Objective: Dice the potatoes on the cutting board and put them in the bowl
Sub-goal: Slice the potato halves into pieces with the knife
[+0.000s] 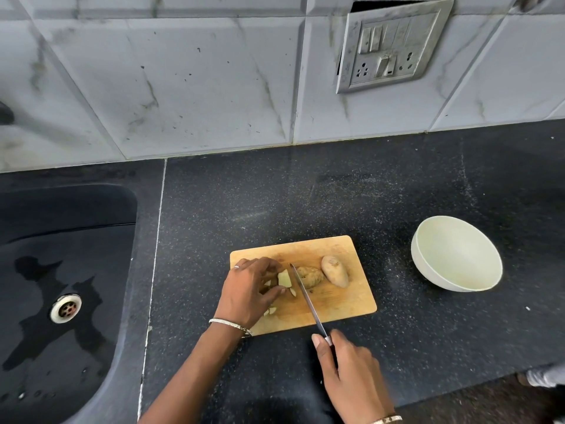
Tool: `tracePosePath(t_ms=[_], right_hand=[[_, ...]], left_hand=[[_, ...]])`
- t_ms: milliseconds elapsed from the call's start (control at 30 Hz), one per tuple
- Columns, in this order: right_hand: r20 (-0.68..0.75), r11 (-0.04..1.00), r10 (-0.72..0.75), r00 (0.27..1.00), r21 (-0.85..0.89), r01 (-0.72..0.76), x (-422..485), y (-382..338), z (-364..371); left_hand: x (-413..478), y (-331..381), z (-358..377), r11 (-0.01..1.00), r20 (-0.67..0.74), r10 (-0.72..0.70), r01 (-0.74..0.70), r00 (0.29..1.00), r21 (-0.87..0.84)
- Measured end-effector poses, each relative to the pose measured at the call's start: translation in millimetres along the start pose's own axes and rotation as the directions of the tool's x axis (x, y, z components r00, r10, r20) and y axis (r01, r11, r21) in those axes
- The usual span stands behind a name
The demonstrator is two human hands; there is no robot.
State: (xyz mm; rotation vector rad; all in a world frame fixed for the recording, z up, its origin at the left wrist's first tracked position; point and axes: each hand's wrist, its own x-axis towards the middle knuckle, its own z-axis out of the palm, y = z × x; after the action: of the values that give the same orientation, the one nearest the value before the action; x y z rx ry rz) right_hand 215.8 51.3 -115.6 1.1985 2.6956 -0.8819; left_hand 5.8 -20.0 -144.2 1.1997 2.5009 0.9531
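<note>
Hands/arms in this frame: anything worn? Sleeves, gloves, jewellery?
No gloves, no sleeves in view; both forearms are bare. The left hand has a silver ring on one finger and a thin silver bangle at the wrist. The right hand wears a second bangle, partly cut off by the frame edge.

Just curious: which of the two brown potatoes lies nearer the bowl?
The paler potato at the cutting board's right end; the darker one lies beside the knife blade.
</note>
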Motion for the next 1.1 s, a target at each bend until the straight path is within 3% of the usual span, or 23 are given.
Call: tracePosePath(t_ms=[200, 433, 733, 1100], right_hand=[[0.009, 1.000, 0.015, 1.000, -0.018, -0.015, 2.4, -16.0, 5.6], [0.087, 0.999, 0.018, 0.996, -0.038, -0.014, 10.0, -17.5, 5.6], [0.031, 1.000, -0.016, 0.999, -0.001, 0.017, 9.0, -15.2, 2.3], [0.034, 0.981, 0.043, 0.998, -0.193, -0.036, 8.9, -28.5, 2.3]], left_hand=[[7.0, 3.4, 0.4, 0.989, 0.056, -0.052, 0.044, 0.997, 0.143], [4.7, 2.6, 6.7, 0.989, -0.016, -0.100, 0.101, 0.995, 0.106], [4.9, 3.6, 8.5, 0.989, -0.022, -0.103, 0.105, 0.994, 0.108], [7.5, 4.4, 9.5, 0.989, -0.020, -0.116, 0.118, 0.993, 0.093]])
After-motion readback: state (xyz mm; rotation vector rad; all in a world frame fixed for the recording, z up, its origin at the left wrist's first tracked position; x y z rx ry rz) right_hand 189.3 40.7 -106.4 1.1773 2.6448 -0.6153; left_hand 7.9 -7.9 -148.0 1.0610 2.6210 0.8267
